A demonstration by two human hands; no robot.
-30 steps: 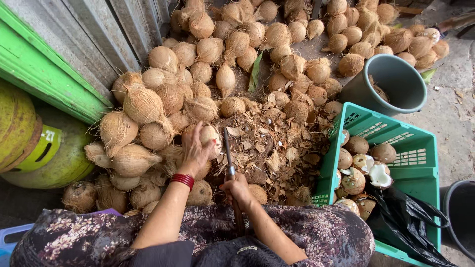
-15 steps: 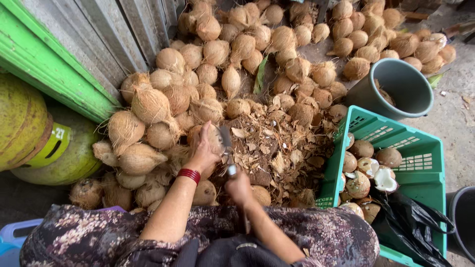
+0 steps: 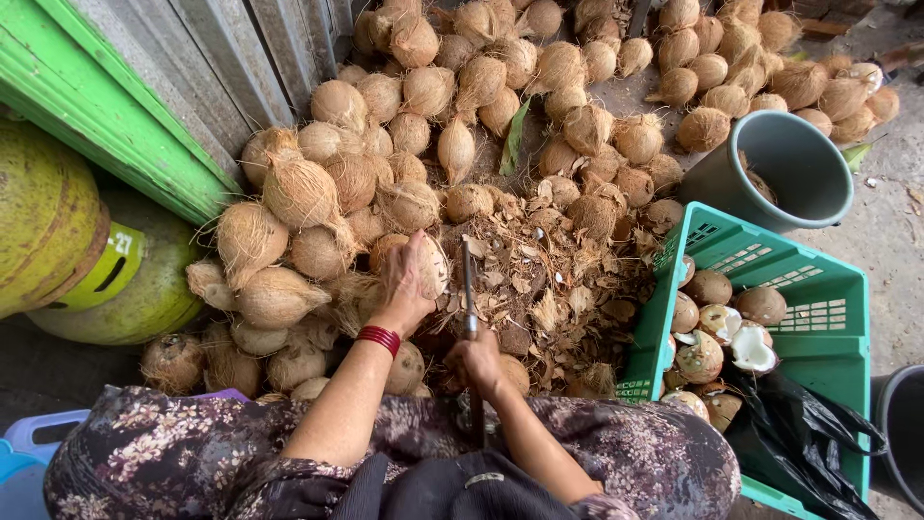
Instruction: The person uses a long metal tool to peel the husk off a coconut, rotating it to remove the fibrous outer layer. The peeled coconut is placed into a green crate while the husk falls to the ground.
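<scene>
On bare ground beside a green-trimmed metal wall (image 3: 144, 106), brown husked coconuts are heaped around a litter of husk scraps (image 3: 539, 279). The coconut (image 3: 423, 265) in hand sits at the near edge of the heap, just left of an upright metal blade (image 3: 469, 279); the left hand (image 3: 404, 284) is spread over its top with fingers curled around it, while the right hand (image 3: 476, 358) is clenched round the blade's lower part. To the right stand a green plastic crate (image 3: 818, 318) of peeled coconuts and a grey bucket (image 3: 789, 169), with yellow-green gas cylinders (image 3: 67, 231) at the left.
</scene>
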